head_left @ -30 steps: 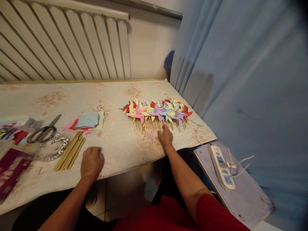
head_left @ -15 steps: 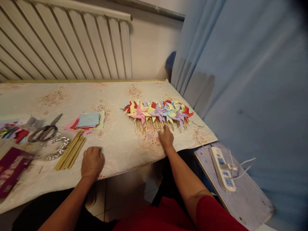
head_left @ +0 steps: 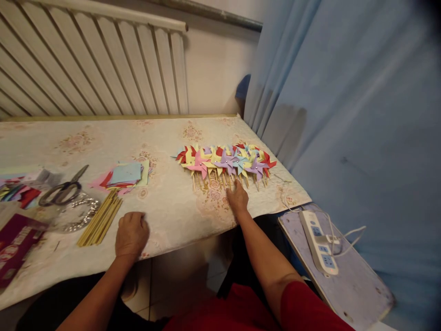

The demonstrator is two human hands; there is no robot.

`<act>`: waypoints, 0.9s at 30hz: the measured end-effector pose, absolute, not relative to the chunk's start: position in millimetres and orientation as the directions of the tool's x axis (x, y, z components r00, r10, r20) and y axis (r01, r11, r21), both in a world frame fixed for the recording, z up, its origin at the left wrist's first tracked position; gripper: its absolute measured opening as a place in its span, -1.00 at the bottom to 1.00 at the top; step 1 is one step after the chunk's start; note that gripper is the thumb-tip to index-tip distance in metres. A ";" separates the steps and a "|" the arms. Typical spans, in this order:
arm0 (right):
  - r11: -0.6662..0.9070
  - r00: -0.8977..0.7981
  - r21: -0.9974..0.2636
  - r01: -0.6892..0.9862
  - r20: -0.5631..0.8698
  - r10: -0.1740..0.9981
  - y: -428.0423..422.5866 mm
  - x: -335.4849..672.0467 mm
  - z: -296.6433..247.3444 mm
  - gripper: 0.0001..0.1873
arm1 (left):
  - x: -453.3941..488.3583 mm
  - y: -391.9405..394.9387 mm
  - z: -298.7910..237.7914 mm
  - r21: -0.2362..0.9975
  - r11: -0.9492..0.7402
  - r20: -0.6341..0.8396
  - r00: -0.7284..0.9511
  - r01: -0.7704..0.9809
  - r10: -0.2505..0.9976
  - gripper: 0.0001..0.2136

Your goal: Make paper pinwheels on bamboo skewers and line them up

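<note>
Several paper pinwheels (head_left: 227,161) in pink, yellow, red, purple and blue lie in overlapping rows, their thin sticks pointing towards me. My right hand (head_left: 237,198) is at the lower ends of those sticks with its fingers curled; whether a stick is between them is hidden. On the table near its front edge rests my left hand (head_left: 132,233), closed in a loose fist, with nothing showing in it. Just left of it lies a bundle of thin wooden sticks (head_left: 99,219). Behind the bundle is a stack of coloured paper squares (head_left: 127,174).
Scissors (head_left: 64,189) and a clear bag of shiny metal pieces (head_left: 80,212) lie at the left, near a purple box (head_left: 19,248) and coloured paper strips (head_left: 20,191). A power strip (head_left: 319,243) sits on a board right of the floral-covered table (head_left: 165,165). A blue curtain (head_left: 365,115) hangs alongside.
Both hands and the pinwheels keep their places. The view has shifted very slightly.
</note>
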State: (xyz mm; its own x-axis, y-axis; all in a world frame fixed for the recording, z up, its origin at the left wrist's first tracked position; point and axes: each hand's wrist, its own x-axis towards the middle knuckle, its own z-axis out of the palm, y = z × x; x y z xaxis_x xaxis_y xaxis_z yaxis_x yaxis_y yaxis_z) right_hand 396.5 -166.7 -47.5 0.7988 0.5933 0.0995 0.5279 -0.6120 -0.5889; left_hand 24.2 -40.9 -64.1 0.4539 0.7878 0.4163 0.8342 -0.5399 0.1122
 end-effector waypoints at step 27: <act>-0.614 0.798 -0.583 0.532 0.103 0.594 -166.3 397.6 -44.5 -0.38 | 25.7 -42.0 -61.3 0.122 -0.529 0.397 0.447 0.840 0.802 -0.74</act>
